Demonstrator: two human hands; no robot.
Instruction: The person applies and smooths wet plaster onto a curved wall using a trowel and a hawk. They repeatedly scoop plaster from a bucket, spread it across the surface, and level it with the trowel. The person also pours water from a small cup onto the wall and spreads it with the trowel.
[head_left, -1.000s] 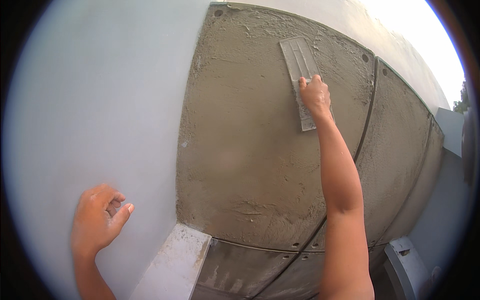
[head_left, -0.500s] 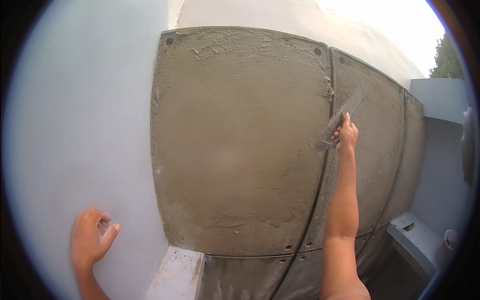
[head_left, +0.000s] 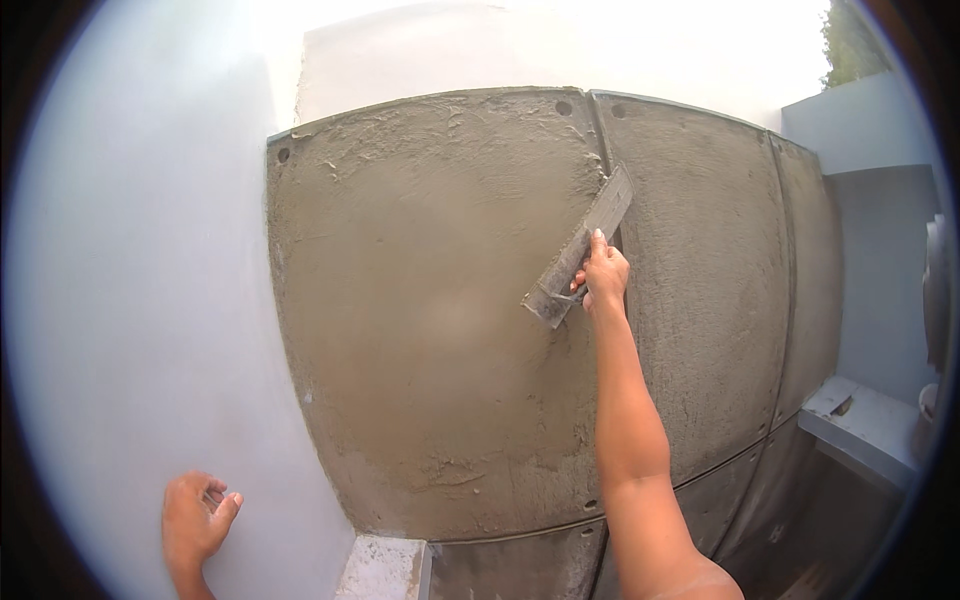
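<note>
Background: mortar panels (head_left: 715,260), pale wall (head_left: 160,300) at left
Right hand (head_left: 604,275): gripping float (head_left: 575,254)
Float: slants across dark groove (head_left: 600,140)
Left hand (head_left: 195,520): empty, loosely curled
Progress: left panel (head_left: 420,280) middle looks smoothed; top and bottom rough, likely unfinished

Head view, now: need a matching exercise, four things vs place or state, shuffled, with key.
1. Left hand
2. Right hand
3. Trowel
4. Foliage

A. Closed in a grip
B. Green, near the upper right of the picture
C. Fingers curled, in front of the pale wall
D. Flat, grey, slanting with its upper end to the right

Pairs: 1-C, 2-A, 3-D, 4-B
</note>
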